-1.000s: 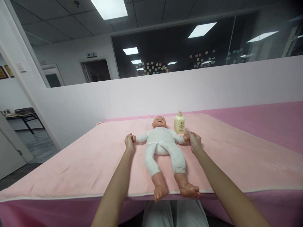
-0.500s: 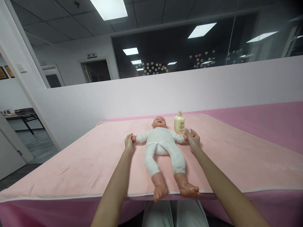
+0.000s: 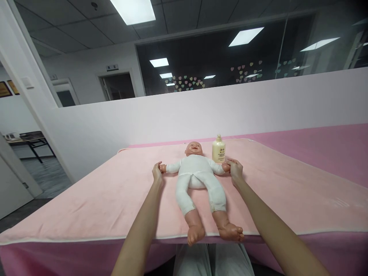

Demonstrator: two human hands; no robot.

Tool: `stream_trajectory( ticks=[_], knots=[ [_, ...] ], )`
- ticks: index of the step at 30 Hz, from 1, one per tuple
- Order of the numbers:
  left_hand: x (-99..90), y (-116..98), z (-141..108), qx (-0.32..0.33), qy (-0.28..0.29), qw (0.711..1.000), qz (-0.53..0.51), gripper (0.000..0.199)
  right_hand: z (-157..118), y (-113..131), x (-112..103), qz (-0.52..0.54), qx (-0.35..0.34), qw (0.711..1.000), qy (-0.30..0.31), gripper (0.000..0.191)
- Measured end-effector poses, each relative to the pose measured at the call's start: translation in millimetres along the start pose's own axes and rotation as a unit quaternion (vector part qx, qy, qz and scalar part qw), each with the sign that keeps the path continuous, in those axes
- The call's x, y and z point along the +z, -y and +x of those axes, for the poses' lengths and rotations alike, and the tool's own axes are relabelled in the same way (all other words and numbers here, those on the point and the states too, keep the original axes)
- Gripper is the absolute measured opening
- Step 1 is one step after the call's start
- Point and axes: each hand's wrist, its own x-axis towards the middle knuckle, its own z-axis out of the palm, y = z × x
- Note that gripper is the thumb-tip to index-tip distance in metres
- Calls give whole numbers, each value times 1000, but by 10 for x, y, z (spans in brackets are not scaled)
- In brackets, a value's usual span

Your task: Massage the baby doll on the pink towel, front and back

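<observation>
A baby doll [image 3: 196,172] in a white suit lies on its back, arms spread and bare feet toward me at the table's front edge. On the left, my left hand [image 3: 158,172] has its fingers closed on one of the doll's hands [image 3: 163,168]. My right hand [image 3: 236,170] is closed round the doll's other hand [image 3: 225,167], thumb and fingers pressed together. A pale yellow pump bottle [image 3: 219,150] stands upright beside the doll's head, just behind my right hand.
A pink towel [image 3: 109,199] covers the table under the doll. Behind it rises a low white wall [image 3: 178,115] with glass above. At the far left stands a table [image 3: 31,141] with dark items on it.
The fingers of my right hand, raised and partly spread before, have come down and closed at the doll's hand. My left hand and the doll have hardly moved.
</observation>
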Motion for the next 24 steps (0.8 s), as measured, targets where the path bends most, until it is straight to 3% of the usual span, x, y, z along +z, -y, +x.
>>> stream_trajectory(
  ticks=[8, 17, 24],
  knots=[
    [3, -24, -4, -22, 19, 999, -47, 28, -15, 30, -21, 7, 23, 1000, -17, 30],
    [-4, -43, -29, -22, 36, 999, -5, 27, -54, 67, 9, -17, 42, 999, -1, 32],
    [-32, 33, 8, 37, 30, 998, 38, 20, -68, 61, 10, -16, 33, 999, 2, 35]
  ],
)
